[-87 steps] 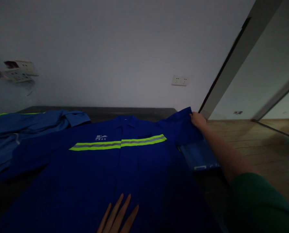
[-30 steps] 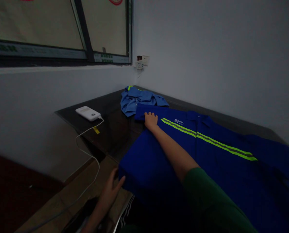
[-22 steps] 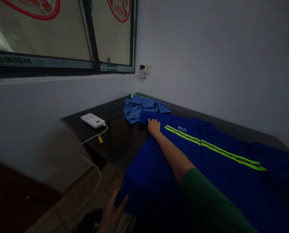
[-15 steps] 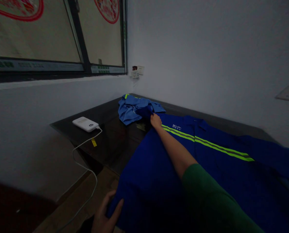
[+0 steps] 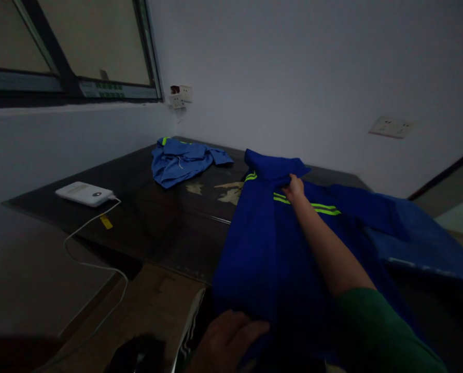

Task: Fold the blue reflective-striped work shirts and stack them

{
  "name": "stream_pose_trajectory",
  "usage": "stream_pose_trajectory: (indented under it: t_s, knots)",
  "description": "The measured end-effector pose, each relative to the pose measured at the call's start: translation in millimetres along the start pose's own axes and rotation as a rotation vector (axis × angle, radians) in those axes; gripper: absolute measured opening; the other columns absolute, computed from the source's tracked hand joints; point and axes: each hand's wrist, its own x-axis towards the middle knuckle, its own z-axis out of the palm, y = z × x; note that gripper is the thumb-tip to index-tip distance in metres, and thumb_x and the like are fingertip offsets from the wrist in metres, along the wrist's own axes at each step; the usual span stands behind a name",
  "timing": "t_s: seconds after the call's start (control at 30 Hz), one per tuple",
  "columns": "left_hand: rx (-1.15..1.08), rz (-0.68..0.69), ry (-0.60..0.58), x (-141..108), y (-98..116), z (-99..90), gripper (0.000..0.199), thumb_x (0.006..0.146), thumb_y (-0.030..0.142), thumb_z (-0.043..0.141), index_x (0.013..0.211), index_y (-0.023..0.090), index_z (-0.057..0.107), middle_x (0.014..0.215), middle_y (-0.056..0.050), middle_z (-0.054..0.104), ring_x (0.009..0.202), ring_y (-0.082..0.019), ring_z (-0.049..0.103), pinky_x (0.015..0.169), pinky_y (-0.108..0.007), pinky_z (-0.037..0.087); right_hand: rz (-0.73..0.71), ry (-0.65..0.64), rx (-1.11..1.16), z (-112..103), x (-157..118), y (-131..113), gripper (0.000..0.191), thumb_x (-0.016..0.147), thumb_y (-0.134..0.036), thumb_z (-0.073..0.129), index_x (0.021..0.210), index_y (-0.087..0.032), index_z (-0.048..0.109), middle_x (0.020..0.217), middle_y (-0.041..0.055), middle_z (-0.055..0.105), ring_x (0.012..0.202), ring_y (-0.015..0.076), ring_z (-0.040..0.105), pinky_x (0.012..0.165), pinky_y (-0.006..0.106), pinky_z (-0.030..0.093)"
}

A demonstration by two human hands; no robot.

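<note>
A dark blue work jacket [image 5: 250, 243] with yellow-green reflective stripes lies on the dark table, its left side folded over towards the middle. My right hand [image 5: 294, 189] pinches the fold near the upper part, close to a stripe, with its arm stretched across the cloth. Low in the view, my left hand [image 5: 231, 336] is closed on the jacket's lower edge; its fingertips are partly hidden in shadow. One sleeve reaches out to the right over a lighter blue cloth [image 5: 421, 238].
A crumpled lighter blue garment [image 5: 184, 160] lies at the table's [image 5: 169, 233] back left. Nearer on the left is a white power bank [image 5: 84, 194] with a white cable [image 5: 87, 263] hanging to the floor. Walls stand behind and left, with sockets [image 5: 390, 127].
Both hands have carried the jacket's left side rightwards, folding it over the front and covering the chest logo. More tabletop shows between jacket and crumpled garment. The view has turned right.
</note>
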Motion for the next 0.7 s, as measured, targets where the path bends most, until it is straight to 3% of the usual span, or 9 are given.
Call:
stream_pose_trajectory:
  t_s: [0.07,0.17,0.33,0.47,0.57,0.63,0.7]
  knots:
    - [0.011,-0.096,-0.179,-8,-5,18.2,0.032,0.085,0.016,0.054,0.115,0.025,0.054,0.086,-0.002,0.07,0.074,-0.015,0.068,0.069,-0.021,0.054,0.082,0.015,-0.043,-25,-4,12,0.013,0.078,-0.015,0.051,0.089,-0.023,0.05,0.07,-0.0054,0.06,0.062,0.0117,0.06,0.068,0.035,0.058]
    - [0.028,-0.228,-0.405,-26,-14,33.9,0.046,0.073,0.003,0.057,0.113,0.026,0.055,0.101,-0.003,0.069,0.091,-0.018,0.067,0.081,-0.024,0.053,0.148,0.005,-0.067,-41,-8,31,0.02,0.073,-0.008,0.052,0.087,-0.022,0.05,0.07,-0.0046,0.06,0.062,0.0121,0.06,0.065,0.037,0.058]
    - [0.026,-0.229,-0.528,-44,-21,44.0,0.061,0.065,-0.005,0.052,0.118,0.025,0.055,0.11,-0.007,0.066,0.099,-0.021,0.064,0.085,-0.028,0.052,0.153,-0.013,-0.057,-39,-6,43,0.027,0.068,0.0,0.05,0.086,-0.021,0.05,0.073,-0.0039,0.06,0.065,0.0109,0.061,0.066,0.034,0.058]
    - [0.01,-0.211,-0.518,-47,-16,44.4,0.066,0.065,-0.006,0.052,0.124,0.023,0.052,0.112,-0.007,0.064,0.099,-0.021,0.062,0.084,-0.029,0.052,0.144,-0.019,-0.077,-40,-2,44,0.029,0.067,0.001,0.05,0.087,-0.02,0.051,0.073,-0.0037,0.06,0.066,0.0108,0.061,0.067,0.034,0.058]
    - [-0.065,-0.054,-0.485,-55,-16,35.4,0.052,0.077,0.006,0.06,0.125,0.026,0.052,0.104,-0.005,0.066,0.091,-0.019,0.063,0.078,-0.028,0.052,0.133,-0.032,-0.111,-41,0,47,0.027,0.07,0.0,0.051,0.088,-0.02,0.051,0.075,-0.0028,0.061,0.069,0.0114,0.061,0.068,0.034,0.059]
    - [-0.128,-0.048,-0.341,-66,-24,28.0,0.034,0.083,0.02,0.062,0.117,0.027,0.057,0.096,-0.004,0.067,0.087,-0.018,0.063,0.076,-0.028,0.052,0.119,-0.051,-0.134,-41,1,49,0.023,0.073,-0.002,0.052,0.088,-0.019,0.051,0.075,-0.0019,0.061,0.07,0.0118,0.062,0.067,0.033,0.059]
    - [-0.135,-0.304,-0.073,-76,-37,24.4,0.019,0.088,0.028,0.057,0.106,0.025,0.06,0.092,-0.004,0.066,0.086,-0.018,0.063,0.078,-0.029,0.052,0.095,-0.069,-0.151,-41,2,51,0.017,0.077,-0.006,0.055,0.087,-0.019,0.051,0.077,-0.0013,0.062,0.072,0.0123,0.062,0.066,0.032,0.059]
